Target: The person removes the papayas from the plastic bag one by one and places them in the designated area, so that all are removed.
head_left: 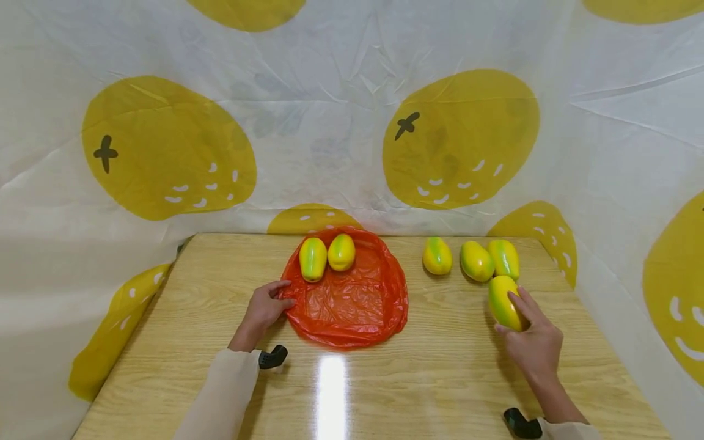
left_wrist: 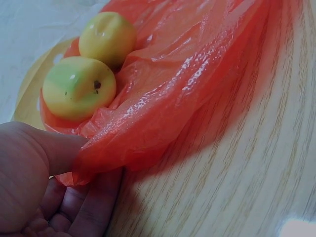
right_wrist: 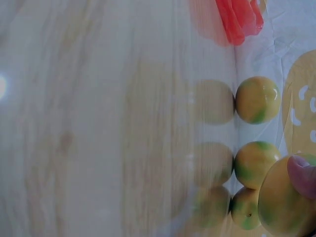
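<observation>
A red plastic bag (head_left: 343, 299) lies spread with its rim rolled into a ring, two yellow-green papayas inside, one being the left papaya (head_left: 313, 260). My left hand (head_left: 264, 307) pinches the bag's left rim; in the left wrist view the thumb (left_wrist: 59, 150) is over the film and the fingers are beneath. On the right, my right hand (head_left: 532, 339) grips another papaya (head_left: 503, 302), thumb on the near side and fingers over the top. Just beyond it sit three more: a single papaya (head_left: 437, 256) and a close pair, the nearer-left papaya (head_left: 476, 261) and right papaya (head_left: 504, 258).
The wooden table (head_left: 440, 373) runs back to a white cloth (head_left: 319, 146) printed with big yellow fruit, which also hangs at both sides. Each sleeve carries a black wrist piece, such as the left mount (head_left: 272, 357). Light glares on the table's front.
</observation>
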The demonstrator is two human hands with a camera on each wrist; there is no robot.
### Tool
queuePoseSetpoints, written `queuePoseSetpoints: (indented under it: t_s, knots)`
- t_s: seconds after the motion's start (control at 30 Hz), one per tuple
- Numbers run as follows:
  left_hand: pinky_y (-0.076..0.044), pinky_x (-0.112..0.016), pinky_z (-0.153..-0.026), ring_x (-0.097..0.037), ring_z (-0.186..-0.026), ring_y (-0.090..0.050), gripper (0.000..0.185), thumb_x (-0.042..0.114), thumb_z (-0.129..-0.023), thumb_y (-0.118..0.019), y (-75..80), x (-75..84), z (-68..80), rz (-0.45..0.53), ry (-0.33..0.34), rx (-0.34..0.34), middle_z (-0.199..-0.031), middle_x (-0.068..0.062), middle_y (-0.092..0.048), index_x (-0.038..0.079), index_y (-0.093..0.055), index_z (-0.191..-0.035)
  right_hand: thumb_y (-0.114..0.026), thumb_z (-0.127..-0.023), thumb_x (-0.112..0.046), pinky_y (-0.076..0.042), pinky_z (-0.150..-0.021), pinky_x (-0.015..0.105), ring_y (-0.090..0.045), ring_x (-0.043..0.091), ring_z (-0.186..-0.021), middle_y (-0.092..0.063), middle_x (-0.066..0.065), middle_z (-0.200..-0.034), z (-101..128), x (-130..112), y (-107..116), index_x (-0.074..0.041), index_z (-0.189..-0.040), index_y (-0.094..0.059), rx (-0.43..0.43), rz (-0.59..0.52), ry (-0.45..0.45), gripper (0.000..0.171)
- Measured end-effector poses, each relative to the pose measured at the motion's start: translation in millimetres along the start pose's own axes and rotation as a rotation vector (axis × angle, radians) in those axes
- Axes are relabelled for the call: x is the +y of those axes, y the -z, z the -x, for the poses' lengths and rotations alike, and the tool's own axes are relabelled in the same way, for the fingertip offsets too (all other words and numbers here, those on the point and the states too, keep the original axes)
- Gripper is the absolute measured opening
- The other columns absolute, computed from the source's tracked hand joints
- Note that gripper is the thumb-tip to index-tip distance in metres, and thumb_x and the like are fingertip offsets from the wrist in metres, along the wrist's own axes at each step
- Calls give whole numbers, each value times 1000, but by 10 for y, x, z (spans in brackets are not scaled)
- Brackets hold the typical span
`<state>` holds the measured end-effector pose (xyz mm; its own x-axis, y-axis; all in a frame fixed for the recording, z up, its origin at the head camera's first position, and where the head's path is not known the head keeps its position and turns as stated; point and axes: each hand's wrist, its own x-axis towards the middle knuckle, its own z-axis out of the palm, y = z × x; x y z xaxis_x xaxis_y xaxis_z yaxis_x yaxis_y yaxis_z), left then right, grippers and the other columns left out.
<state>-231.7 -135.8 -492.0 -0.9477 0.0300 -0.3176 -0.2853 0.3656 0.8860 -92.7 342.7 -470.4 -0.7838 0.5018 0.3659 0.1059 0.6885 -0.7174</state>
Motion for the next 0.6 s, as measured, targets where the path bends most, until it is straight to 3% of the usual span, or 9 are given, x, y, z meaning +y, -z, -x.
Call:
queuePoseSetpoints:
  t_s: [0.2, 0.33, 0.6]
  knots:
    - [-60, -36, -99, -33, -128, -59, 54, 1, -96, -67, 6, -7, -7, -4, -2, 0, -156, -25, -50, 5, -55, -149, -84, -73, 10, -24, -104, -6, -54, 40, -139, -59, 12, -151, -24, 72, 13, -7, -139, -67, 18, 8, 18, 70]
    - [-56, -42, -106, -35, -132, -58, 54, 2, -97, -67, -1, -2, -13, -8, 3, -3, -158, -23, -49, 6, -55, -149, -84, -72, 9, -23, -103, -6, -55, 39, -138, -60, 11, -150, -35, 125, 19, -7, -138, -68, 29, 27, 17, 70]
    - [-56, -43, -107, -34, -133, -57, 54, 2, -97, -67, -2, -7, -15, -7, 7, -3, -158, -23, -49, 7, -55, -150, -85, -73, 7, -23, -106, -5, -53, 37, -141, -59, 10, -151, -53, 207, 22, -10, -140, -66, 19, 25, -11, 72]
